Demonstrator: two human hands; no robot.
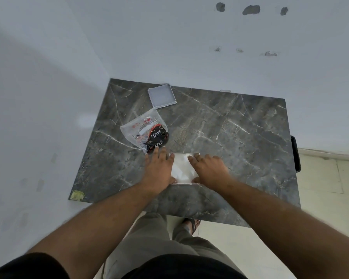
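A shallow white square box (184,168) lies on the dark marble table (240,137) near its front edge, with something white and crinkled inside. My left hand (159,170) rests flat on the box's left side, fingers straight, thumb at the near left corner. My right hand (208,170) lies on the right side the same way, thumb at the near right corner. Just beyond my left fingertips lies a clear plastic bag (143,133) holding dark Dove chocolate packets.
A clear square lid (162,95) lies at the table's far left. White walls close in behind and on the left. A black object (296,154) sticks out at the table's right edge. My legs and a sandalled foot (191,225) show below the front edge.
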